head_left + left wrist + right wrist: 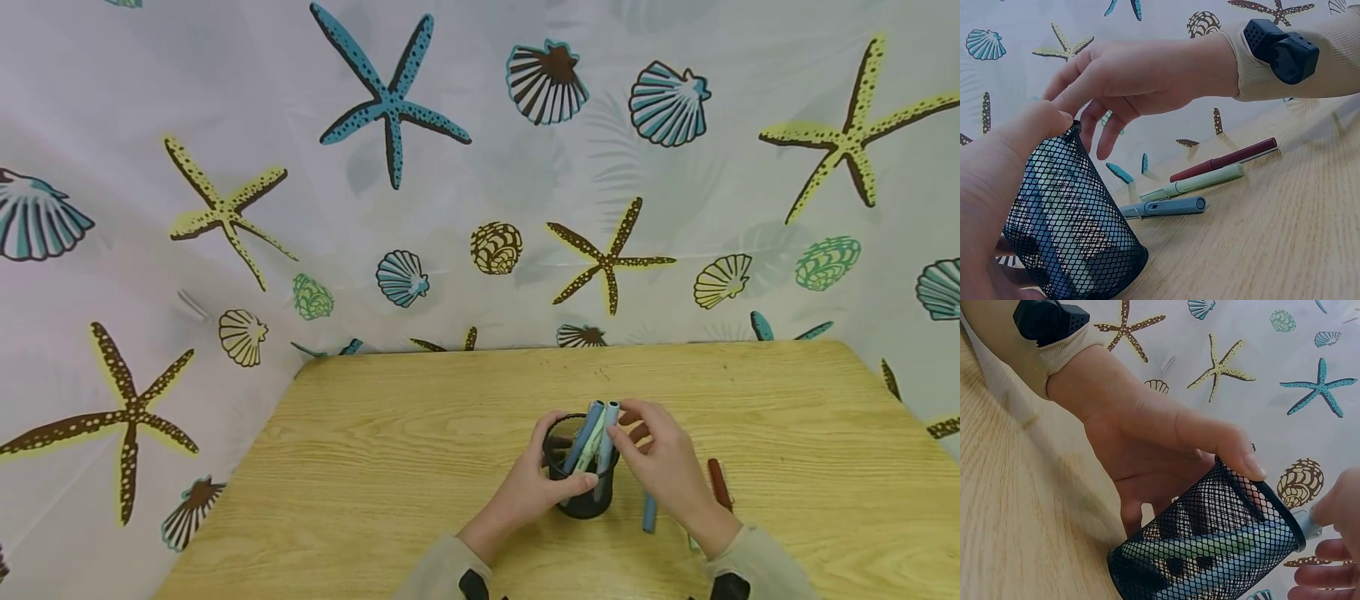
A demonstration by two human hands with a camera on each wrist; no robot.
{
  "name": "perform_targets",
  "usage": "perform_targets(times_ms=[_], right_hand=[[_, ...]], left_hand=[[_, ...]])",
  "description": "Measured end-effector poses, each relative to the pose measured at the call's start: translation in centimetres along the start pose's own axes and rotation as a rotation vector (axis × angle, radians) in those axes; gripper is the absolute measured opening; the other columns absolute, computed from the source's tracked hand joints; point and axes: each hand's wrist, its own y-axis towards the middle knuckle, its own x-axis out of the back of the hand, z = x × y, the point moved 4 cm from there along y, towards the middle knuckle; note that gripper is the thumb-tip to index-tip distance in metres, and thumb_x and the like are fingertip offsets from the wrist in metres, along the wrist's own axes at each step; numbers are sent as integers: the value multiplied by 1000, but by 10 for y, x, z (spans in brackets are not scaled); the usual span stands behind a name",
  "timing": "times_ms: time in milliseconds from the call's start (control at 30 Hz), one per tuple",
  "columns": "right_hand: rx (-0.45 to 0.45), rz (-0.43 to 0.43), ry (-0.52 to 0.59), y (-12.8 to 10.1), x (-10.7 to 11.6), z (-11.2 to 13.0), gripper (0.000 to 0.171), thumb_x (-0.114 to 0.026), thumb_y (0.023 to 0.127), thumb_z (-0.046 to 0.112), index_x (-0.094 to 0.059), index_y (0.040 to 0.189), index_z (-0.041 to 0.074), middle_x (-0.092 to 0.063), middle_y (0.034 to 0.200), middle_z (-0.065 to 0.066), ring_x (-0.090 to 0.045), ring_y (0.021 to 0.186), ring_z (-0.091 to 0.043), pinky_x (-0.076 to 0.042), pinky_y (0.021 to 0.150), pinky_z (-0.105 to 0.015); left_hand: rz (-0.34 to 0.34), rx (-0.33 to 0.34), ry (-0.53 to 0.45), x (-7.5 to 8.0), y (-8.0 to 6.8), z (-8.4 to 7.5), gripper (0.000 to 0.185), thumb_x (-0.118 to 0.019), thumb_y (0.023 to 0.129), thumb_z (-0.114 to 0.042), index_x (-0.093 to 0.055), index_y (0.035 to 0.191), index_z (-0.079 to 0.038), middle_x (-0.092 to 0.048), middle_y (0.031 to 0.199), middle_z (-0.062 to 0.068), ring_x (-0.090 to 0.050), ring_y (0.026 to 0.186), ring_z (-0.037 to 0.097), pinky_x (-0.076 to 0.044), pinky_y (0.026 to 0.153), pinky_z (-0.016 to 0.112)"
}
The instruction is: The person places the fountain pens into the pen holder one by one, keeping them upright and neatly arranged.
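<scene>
A black mesh pen cup (583,498) stands tilted on the wooden table (420,433). My left hand (553,490) grips it, thumb on the near rim and fingers round the far side. Several pens, blue and pale green, stick out of it. My right hand (621,423) pinches the top of a pale blue pen (609,421) that stands in the cup. In the left wrist view the cup (1072,231) is close by, with the right hand (1141,81) above its rim. In the right wrist view the left hand (1147,437) wraps the cup (1210,550).
Right of the cup, three pens lie on the table: a blue one (1166,207), a pale green one (1197,182) and a dark red one (1229,159). A curtain with starfish and shells (390,108) hangs close behind and to the left.
</scene>
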Motion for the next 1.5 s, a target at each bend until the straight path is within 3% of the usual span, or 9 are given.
perform_targets(times_ms=[833,1500], right_hand=[[24,-24,-80,-3,8,-11,26,-69,83,4,-63,108,1,-60,89,-7,-57,68,-13,-50,60,-26],[-63,-11,-122,-7,22,-21,24,-67,86,8,-62,109,1,-60,89,-5,-57,69,-14,-49,58,-24]], left_hand=[[3,5,-36,-1,0,1,75,-71,81,-36,-23,136,-48,-45,124,5,-54,102,21,-50,73,37],[-2,2,-35,-1,0,1,74,-72,81,-37,-24,137,-47,-45,125,5,-53,104,22,-50,74,37]])
